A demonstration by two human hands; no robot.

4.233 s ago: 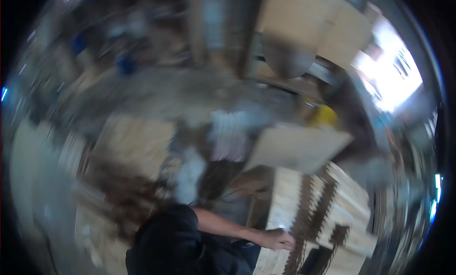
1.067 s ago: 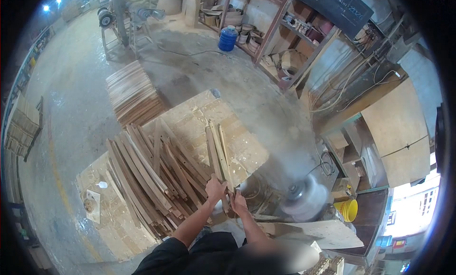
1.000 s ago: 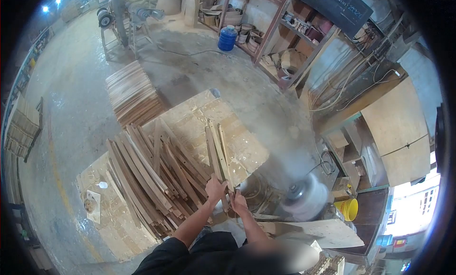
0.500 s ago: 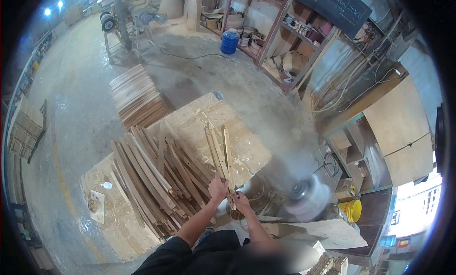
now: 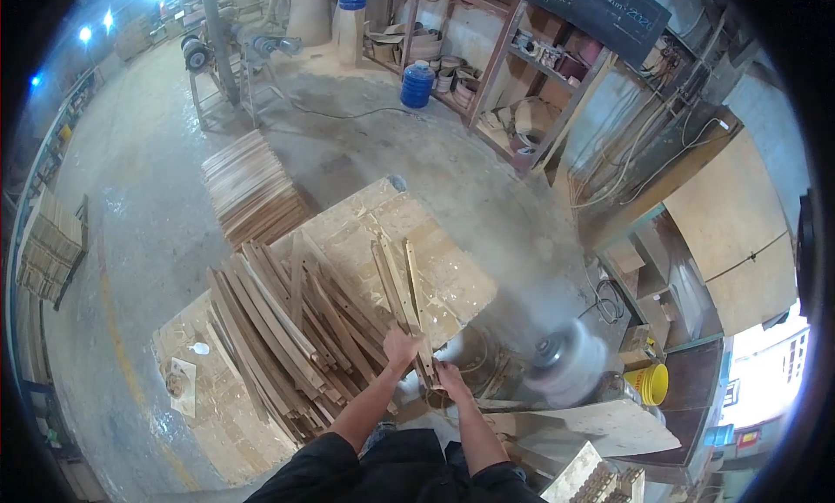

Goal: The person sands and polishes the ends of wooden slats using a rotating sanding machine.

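Observation:
Several narrow wooden strips with small holes (image 5: 397, 286) lie lengthwise at the right part of the worktable (image 5: 444, 264), their near ends between my hands. My left hand (image 5: 401, 348) is closed round the strips from the left. Lower and to the right, my right hand (image 5: 450, 379) grips their near ends; its fingertips are partly hidden. Beside my left arm, a big pile of curved wooden strips (image 5: 278, 329) covers the middle of the table.
Right of my hands, a round machine part (image 5: 565, 362) is blurred as if spinning. A pale board (image 5: 591, 429) and a yellow bucket (image 5: 648, 384) are near it. Stacked wood (image 5: 252, 186) stands beyond the table, and a white cup (image 5: 200, 348) sits at its left.
The far ends of the held strips have shifted slightly left and down. My right hand has moved a little right and down. The camera view has tilted slightly.

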